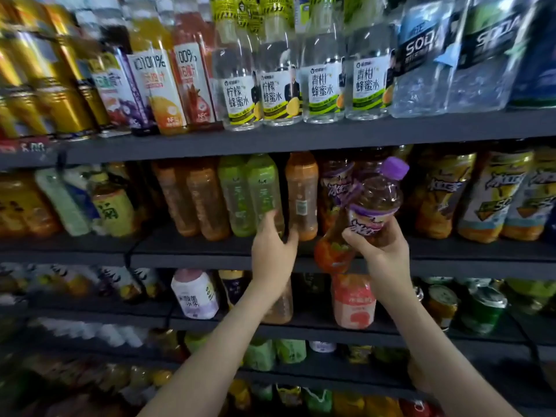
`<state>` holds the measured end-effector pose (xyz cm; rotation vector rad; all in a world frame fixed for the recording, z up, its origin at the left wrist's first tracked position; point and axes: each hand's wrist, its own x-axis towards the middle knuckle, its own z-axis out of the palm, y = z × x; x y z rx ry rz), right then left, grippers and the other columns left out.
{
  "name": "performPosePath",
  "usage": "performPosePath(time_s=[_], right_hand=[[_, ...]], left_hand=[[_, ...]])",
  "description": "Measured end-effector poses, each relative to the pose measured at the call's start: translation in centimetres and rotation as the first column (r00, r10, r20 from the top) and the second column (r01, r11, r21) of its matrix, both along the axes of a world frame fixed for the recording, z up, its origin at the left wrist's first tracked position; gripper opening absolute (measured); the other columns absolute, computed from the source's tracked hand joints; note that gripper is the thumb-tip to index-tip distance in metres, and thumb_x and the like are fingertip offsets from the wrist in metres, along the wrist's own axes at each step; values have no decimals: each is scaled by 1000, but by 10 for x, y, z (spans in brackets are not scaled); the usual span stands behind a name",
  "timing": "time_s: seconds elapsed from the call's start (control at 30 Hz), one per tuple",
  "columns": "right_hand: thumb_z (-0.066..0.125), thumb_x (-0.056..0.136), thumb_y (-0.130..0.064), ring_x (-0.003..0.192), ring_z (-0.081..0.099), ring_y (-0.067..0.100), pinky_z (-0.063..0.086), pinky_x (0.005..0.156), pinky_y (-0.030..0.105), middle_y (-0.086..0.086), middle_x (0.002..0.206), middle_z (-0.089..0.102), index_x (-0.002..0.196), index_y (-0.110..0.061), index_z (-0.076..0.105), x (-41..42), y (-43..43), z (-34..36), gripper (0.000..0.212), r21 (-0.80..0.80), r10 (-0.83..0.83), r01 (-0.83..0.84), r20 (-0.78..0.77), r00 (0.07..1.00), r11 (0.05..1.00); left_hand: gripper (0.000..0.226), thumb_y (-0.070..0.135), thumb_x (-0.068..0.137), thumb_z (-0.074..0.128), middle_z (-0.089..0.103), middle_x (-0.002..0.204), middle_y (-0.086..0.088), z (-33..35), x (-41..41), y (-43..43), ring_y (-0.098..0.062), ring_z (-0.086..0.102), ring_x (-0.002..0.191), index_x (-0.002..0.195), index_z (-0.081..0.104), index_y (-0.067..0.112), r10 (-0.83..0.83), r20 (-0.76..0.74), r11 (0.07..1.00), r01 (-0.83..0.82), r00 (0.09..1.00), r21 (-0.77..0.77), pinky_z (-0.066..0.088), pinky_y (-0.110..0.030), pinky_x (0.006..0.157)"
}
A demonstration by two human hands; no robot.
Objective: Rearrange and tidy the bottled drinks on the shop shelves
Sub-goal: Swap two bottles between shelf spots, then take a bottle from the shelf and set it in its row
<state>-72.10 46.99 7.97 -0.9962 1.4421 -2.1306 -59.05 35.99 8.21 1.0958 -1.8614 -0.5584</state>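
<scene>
Right fingers [350,236] grip purple-capped "冰红" bottle [376,200]; left fingers [270,219] spread loose near green bottle [263,185].

We face dark shop shelves [210,251] packed with bottled drinks. Our right hand [380,248] grips a purple-capped bottle [376,203] of brown tea, its cap tilted to the right, in front of the second shelf. Our left hand [272,245], fingers loosely spread, reaches the foot of a green bottle [263,191], just beside an orange bottle [301,194]. Above stand clear bottles [323,82] with white and green labels.
</scene>
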Motion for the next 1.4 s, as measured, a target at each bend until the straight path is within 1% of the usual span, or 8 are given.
performPosePath(time_s=[0.17,0.33,0.47,0.67,0.87,0.97,1.13,1.4], right_hand=[[74,79,-2,103,65,16,54,89,35,4,110,68,123,-13,56,5,-11,1,49,-17,-163,162,-18,987,987],[76,78,-3,100,66,12,55,88,35,3,109,69,122,-11,57,6,-16,0,49,20,-258,258,-18,966,966],[79,76,-9,107,63,12,53,94,41,0,117,64,129,-16,49,4,-24,-1,61,94,-282,288,-64,957,953],[80,76,-13,100,62,0,53,89,26,-7,113,65,130,-18,50,13,-39,-1,62,185,-227,263,-192,955,947],[75,82,-22,107,58,-1,48,88,13,-10,118,62,139,-16,46,19,-65,0,64,220,-211,265,-240,947,939],[75,82,-29,127,46,15,42,104,29,1,138,49,143,-14,42,23,-78,0,71,259,-240,329,-321,916,908],[73,82,-35,137,32,28,36,110,41,13,148,30,145,-9,38,32,-107,5,77,341,-210,346,-376,902,874],[70,86,-15,133,37,26,28,91,12,14,145,37,147,-4,24,44,-123,-2,77,338,-215,416,-497,841,844]], left_hand=[[67,28,89,65,54,131,-8,6,-36,-33,-23,54,118,143,29,9,-149,-77,981,157,986,117,44,-25,85],[87,23,87,68,43,143,-13,6,-71,-52,-26,48,127,150,10,6,-152,-190,959,191,970,210,45,-33,98],[54,20,84,70,58,119,-8,3,-69,-54,-21,61,105,127,40,8,-157,-206,979,181,966,99,43,-20,73],[55,26,76,76,62,100,2,-9,-20,-26,-9,60,89,121,49,10,-250,-281,962,270,927,34,42,-7,65],[57,26,73,79,64,105,1,-11,49,-31,-12,62,95,121,52,13,-142,-337,980,180,931,84,49,-21,81],[51,25,74,77,65,100,5,1,72,-37,-12,62,92,117,53,15,-80,-363,971,154,928,181,50,-25,80],[49,23,76,76,64,99,12,7,93,-42,-4,60,89,119,54,20,-110,-321,950,194,941,243,46,-18,76],[49,23,75,77,68,104,7,-2,105,-43,-9,63,97,119,57,21,-95,-315,933,195,944,303,53,-31,85]])
